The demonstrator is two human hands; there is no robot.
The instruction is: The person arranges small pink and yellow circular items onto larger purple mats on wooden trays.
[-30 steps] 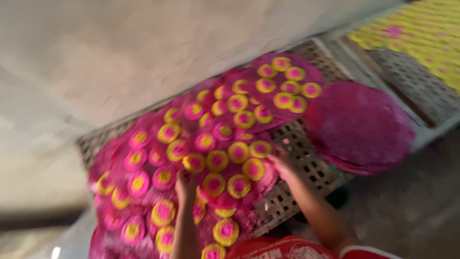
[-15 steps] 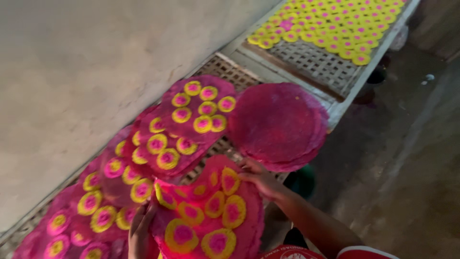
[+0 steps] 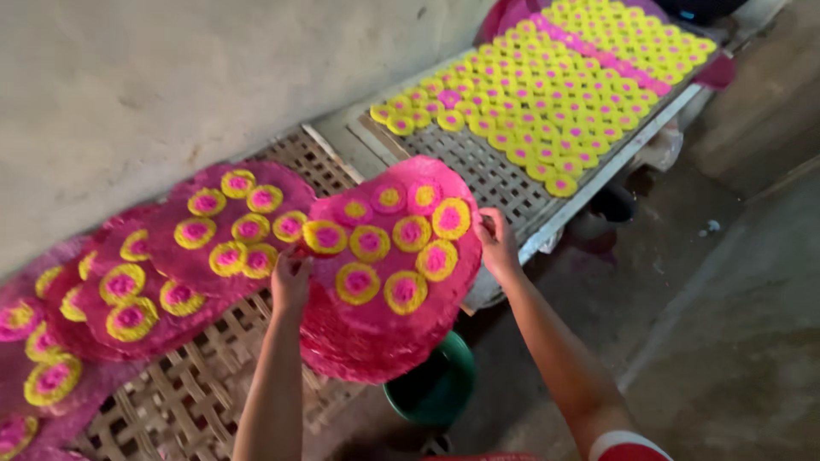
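a: ok, what changed in the last sec?

b: earlier the pink disc lay w/ the others on the bamboo rack point(image 3: 213, 376) by the wall, both hands working at it. now i see the pink disc point(image 3: 395, 248) lifted clear and held up btwn both hands, tilted toward the cam, its yellow-and-pink rounds point(image 3: 369, 242) facing up. view has also swung right, so the far tray is in frame.

a: grip?

b: left hand point(image 3: 290, 277) has its fingers pinched shut on the disc's left edge. right hand point(image 3: 497, 243) has fingers closed on the right edge, thumb on top. the disc hangs above a stack of plain pink discs point(image 3: 359, 346) at the rack's edge, nearly touching it.

a: meaning?

b: my guess, it's off the row and in transit, not set down anywhere yet.

a: what else is around?

b: more loaded discs point(image 3: 226, 226) overlap along the wall to the left. a mesh tray point(image 3: 487, 171) to the right is packed w/ small yellow rounds point(image 3: 564, 102). green bucket point(image 3: 436, 388) sits on the floor below the stack.

a: anything in the way?

b: nothing btwn the hands and the tray, though the tray's far part is full; only the near corner is bare.
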